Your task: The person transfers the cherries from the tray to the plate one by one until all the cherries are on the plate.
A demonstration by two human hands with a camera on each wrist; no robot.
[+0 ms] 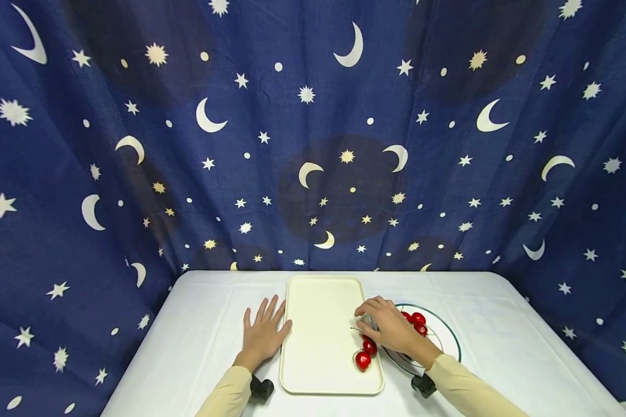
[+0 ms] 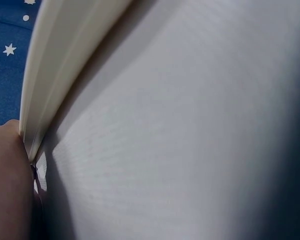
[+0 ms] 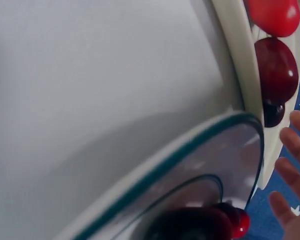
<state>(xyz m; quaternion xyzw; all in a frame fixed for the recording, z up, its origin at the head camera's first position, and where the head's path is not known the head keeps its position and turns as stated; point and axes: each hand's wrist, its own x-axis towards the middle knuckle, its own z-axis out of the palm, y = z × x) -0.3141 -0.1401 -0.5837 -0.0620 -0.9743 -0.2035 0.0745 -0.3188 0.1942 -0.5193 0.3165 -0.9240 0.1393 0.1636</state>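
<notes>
A cream rectangular tray (image 1: 320,336) lies on the table, with red cherries (image 1: 363,361) in a row along its right side. My left hand (image 1: 263,336) rests spread beside the tray, its thumb at the left rim. Over the tray's right edge, my right hand (image 1: 388,325) hovers with loosely bent fingers. In the right wrist view its fingers (image 3: 295,145) are apart with nothing between them. A thin stem shows beneath those fingertips in the head view. Under the right forearm is a white plate (image 1: 451,341) with a dark green rim, holding several more cherries (image 1: 418,318), partly hidden by the hand.
A white cloth covers the table (image 1: 208,324). Behind and around it hangs a dark blue curtain (image 1: 271,168) with moons and stars. The plate's rim stands close against the tray's right edge.
</notes>
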